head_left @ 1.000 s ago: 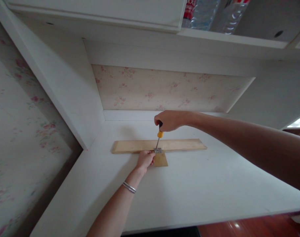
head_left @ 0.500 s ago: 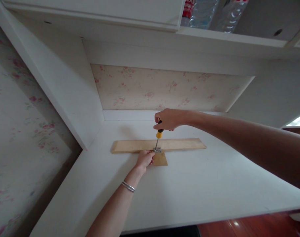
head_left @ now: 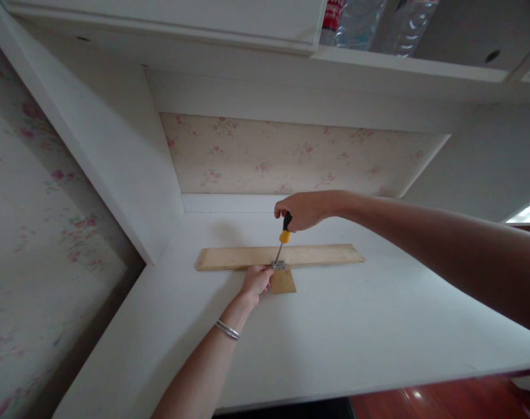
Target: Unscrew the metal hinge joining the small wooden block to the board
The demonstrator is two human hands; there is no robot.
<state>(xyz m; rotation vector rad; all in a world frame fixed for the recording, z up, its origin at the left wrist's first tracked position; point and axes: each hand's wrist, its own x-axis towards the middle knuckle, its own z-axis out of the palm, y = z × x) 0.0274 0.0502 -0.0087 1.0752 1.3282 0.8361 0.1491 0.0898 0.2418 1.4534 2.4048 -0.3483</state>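
Note:
A long pale wooden board (head_left: 317,255) lies across the white desk (head_left: 335,337). A small wooden piece (head_left: 284,283) butts against its near edge, and a small metal hinge (head_left: 279,265) sits over the joint. My right hand (head_left: 303,209) grips the black and yellow handle of a screwdriver (head_left: 283,238), whose tip rests on the hinge. My left hand (head_left: 256,281) presses on the small piece and the hinge's left side; a silver bracelet (head_left: 228,330) is on that wrist.
White side panels and a floral-papered back wall (head_left: 291,156) enclose the desk nook. An overhead shelf (head_left: 405,64) carries plastic bottles (head_left: 361,23). The desk's front edge runs along the bottom, with red-brown floor (head_left: 444,398) beyond it.
My right hand has turned slightly on the screwdriver handle, showing more of the black grip. The left hand, boards and hinge stay where they were.

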